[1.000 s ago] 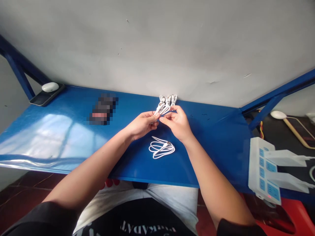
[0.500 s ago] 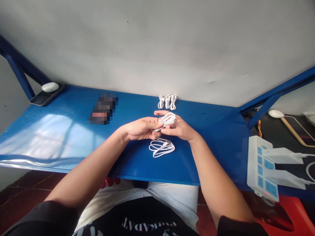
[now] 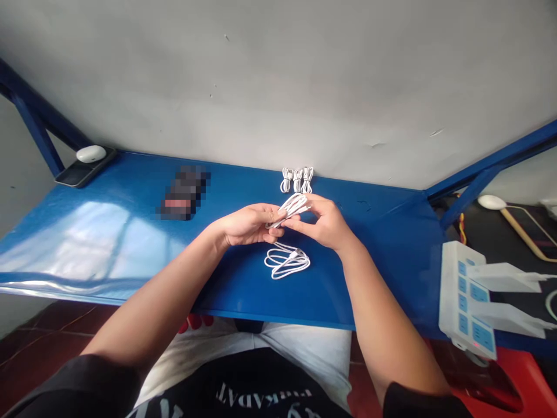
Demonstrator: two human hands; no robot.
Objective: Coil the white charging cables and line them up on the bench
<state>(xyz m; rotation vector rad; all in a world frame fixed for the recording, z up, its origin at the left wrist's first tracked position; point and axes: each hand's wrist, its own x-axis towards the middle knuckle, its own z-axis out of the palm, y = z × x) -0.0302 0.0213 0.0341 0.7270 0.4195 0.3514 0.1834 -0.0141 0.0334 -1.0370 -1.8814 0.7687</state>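
Blue tabletop (image 3: 391, 249) pushed up to a gray wall (image 3: 278, 87). Left hand (image 3: 247, 225) is pinching a coiled white cable (image 3: 293, 204) over it; right hand (image 3: 329, 224) curls at the coil's right side, can't tell if it's gripping. Half a second ago those fingers were behind the coil. Loose cable (image 3: 293, 255) lies toward the front edge, tied bundles (image 3: 298, 181) near the wall, blue surface runs right to a power strip (image 3: 472, 274).

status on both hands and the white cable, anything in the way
Left hand: grip closed on coiled white cable. Right hand: at same cable, firmness unclear. Looser white cable on blue table, nearer the body; nothing seen blocking either hand.
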